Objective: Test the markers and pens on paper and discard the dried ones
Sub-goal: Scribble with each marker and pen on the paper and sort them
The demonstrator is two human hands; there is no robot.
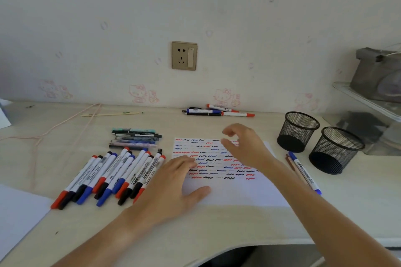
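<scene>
Markers (112,176) are lying in a row left of the paper (227,191), which our flat left hand (173,182) is pinning. Our right hand (243,145) is hovering above it, loosely curled, holding nothing. We are judging steady pressure wise. We are counting 2 mesh cups (298,131).

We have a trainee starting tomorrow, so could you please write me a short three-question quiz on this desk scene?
1. True or false: the left hand rests flat on the test paper.
2. How many mesh pen cups stand on the desk?
3. The right hand is: A) gripping a marker, B) holding nothing above the paper, C) inside a cup.

Key: 1 true; 2 two; 3 B.
</scene>
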